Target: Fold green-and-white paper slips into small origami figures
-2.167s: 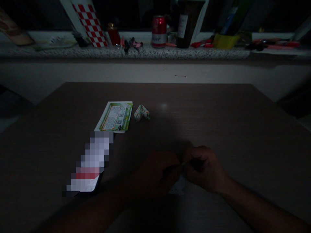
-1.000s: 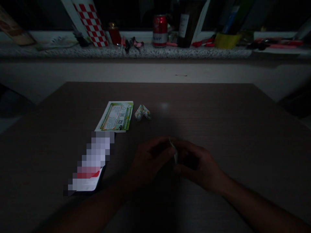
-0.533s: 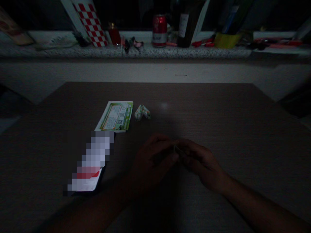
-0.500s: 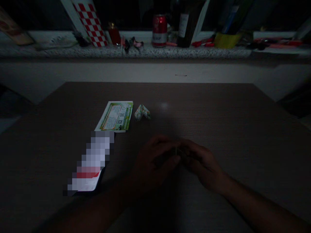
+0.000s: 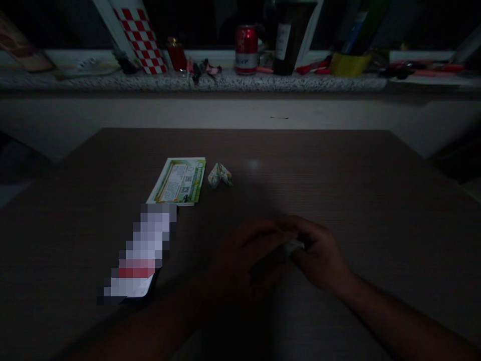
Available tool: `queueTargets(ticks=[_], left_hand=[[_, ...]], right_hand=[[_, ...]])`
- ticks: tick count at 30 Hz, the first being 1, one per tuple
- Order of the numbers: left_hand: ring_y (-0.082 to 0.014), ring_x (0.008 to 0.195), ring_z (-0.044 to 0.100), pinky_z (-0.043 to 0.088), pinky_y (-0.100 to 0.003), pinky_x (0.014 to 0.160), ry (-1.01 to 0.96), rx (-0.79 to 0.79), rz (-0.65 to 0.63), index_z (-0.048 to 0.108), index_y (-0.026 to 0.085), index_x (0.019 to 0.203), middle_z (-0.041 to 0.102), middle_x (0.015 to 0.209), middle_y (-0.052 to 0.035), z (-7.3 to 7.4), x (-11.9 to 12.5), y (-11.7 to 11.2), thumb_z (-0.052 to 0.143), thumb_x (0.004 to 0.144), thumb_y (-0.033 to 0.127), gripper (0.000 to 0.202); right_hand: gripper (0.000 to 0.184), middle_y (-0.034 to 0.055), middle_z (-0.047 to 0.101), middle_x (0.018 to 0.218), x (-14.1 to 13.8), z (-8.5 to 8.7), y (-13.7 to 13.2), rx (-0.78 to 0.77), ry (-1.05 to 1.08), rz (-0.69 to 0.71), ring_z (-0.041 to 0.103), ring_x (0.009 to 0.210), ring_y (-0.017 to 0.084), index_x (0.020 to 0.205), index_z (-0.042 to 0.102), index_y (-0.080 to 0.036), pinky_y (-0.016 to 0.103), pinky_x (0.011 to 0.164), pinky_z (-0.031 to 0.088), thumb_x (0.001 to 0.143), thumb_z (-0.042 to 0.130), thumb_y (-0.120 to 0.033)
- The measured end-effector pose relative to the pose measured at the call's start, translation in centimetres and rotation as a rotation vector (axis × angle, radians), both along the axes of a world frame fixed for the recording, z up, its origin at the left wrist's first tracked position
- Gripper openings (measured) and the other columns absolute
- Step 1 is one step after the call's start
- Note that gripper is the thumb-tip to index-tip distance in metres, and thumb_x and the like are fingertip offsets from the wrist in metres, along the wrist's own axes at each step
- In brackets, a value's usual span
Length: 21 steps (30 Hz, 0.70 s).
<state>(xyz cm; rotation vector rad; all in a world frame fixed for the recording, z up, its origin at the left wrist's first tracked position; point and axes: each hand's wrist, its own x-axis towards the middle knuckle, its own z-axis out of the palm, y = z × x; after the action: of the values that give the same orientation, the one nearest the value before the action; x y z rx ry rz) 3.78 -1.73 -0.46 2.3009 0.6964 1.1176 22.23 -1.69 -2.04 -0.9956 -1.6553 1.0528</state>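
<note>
Between my hands, above the table, is a small pale piece of folded paper (image 5: pixel 293 246); most of it is covered by fingers and dim light. My right hand (image 5: pixel 323 253) pinches its right end between thumb and fingers. From the left, my left hand (image 5: pixel 250 248) curls over the paper, fingertips meeting those of the right hand, its thumb lower down in shadow. Farther back on the table stands a small folded paper shape (image 5: pixel 220 175) with two points, white, green and orange. Beside it lies a stack of green-and-white printed sheets (image 5: pixel 178 181).
A lit phone (image 5: pixel 145 255), its screen blurred out, lies left of my left forearm on the brown table (image 5: pixel 361 175). Behind, a granite sill (image 5: pixel 221 82) carries a red can (image 5: pixel 246 50), a checkered tube (image 5: pixel 141 37), a dark bottle (image 5: pixel 287 45) and small items.
The paper has turned and shows a pale face near my right thumb. My left thumb has dropped lower, and the left fingers reach farther right over the paper.
</note>
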Motion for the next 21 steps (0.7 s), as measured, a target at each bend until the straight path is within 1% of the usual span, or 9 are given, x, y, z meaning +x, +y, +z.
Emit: queueTargets(ticks=[2,4,7,9,11,15,18,21], left_hand=[[-0.0188,0.108,0.057,0.051,-0.031,0.090,0.024,0.029,0.015,0.050,0.016,0.125,0.058,0.118,-0.0107,-0.1,-0.2,0.2,0.066,0.082,0.017,0.046],[-0.0202,0.111,0.055,0.049,-0.034,0.094,0.070,0.067,0.036,0.048,0.016,0.128,0.057,0.120,-0.0113,-0.2,-0.4,0.4,0.067,0.081,0.019,0.051],[-0.0218,0.113,0.053,0.046,-0.038,0.098,0.174,0.128,0.074,0.046,0.014,0.130,0.058,0.122,-0.0121,-0.2,-0.3,0.6,0.067,0.081,0.021,0.054],[-0.0227,0.113,0.054,0.045,-0.039,0.098,0.228,0.189,0.119,0.046,0.013,0.129,0.059,0.121,-0.0127,-0.2,-0.1,0.6,0.066,0.082,0.022,0.052],[-0.0232,0.110,0.055,0.046,-0.039,0.096,0.256,0.259,0.168,0.048,0.012,0.127,0.061,0.119,-0.0131,-0.1,0.2,0.6,0.064,0.083,0.023,0.048],[-0.0227,0.101,0.060,0.048,-0.038,0.089,0.291,0.349,0.227,0.053,0.010,0.121,0.066,0.109,-0.0123,-0.1,0.7,0.6,0.059,0.086,0.025,0.038],[-0.0218,0.096,0.062,0.049,-0.037,0.084,0.305,0.414,0.252,0.056,0.011,0.116,0.069,0.103,-0.0101,-0.1,0.8,0.6,0.056,0.088,0.022,0.030],[-0.0209,0.092,0.062,0.048,-0.036,0.079,0.315,0.444,0.237,0.057,0.011,0.114,0.070,0.100,-0.0084,-0.1,0.9,0.6,0.056,0.088,0.018,0.027]], right_hand=[[0.034,-0.0013,0.070,0.083,0.0,0.0,0.0,-0.023,0.000,-0.022,0.066,0.078,0.012,0.100,0.067,-0.023,0.019,0.066,0.050,0.074,0.055,-0.005],[0.035,-0.0016,0.071,0.087,0.0,0.1,0.1,-0.060,0.041,-0.027,0.066,0.080,0.011,0.100,0.067,-0.024,0.019,0.070,0.050,0.074,0.056,-0.004],[0.029,-0.0010,0.071,0.091,-0.1,0.2,0.1,-0.139,0.156,0.011,0.066,0.083,0.012,0.101,0.068,-0.025,0.021,0.075,0.051,0.079,0.057,-0.010],[0.026,-0.0004,0.071,0.092,-0.2,0.1,0.2,-0.210,0.208,0.022,0.066,0.082,0.012,0.102,0.068,-0.025,0.021,0.073,0.051,0.080,0.058,-0.014],[0.026,0.0003,0.071,0.093,-0.3,0.1,0.2,-0.287,0.255,0.023,0.065,0.082,0.012,0.103,0.067,-0.024,0.021,0.072,0.050,0.080,0.060,-0.016],[0.033,0.0032,0.070,0.100,-0.5,0.1,0.2,-0.398,0.348,0.084,0.065,0.089,0.016,0.110,0.066,-0.023,0.027,0.078,0.050,0.077,0.061,-0.019],[0.037,0.0048,0.070,0.104,-0.6,0.2,0.1,-0.405,0.354,0.108,0.065,0.094,0.018,0.113,0.065,-0.022,0.030,0.081,0.049,0.077,0.060,-0.018],[0.040,0.0045,0.069,0.107,-0.6,0.2,-0.1,-0.388,0.330,0.092,0.064,0.097,0.018,0.112,0.065,-0.023,0.030,0.083,0.049,0.073,0.058,-0.015]])
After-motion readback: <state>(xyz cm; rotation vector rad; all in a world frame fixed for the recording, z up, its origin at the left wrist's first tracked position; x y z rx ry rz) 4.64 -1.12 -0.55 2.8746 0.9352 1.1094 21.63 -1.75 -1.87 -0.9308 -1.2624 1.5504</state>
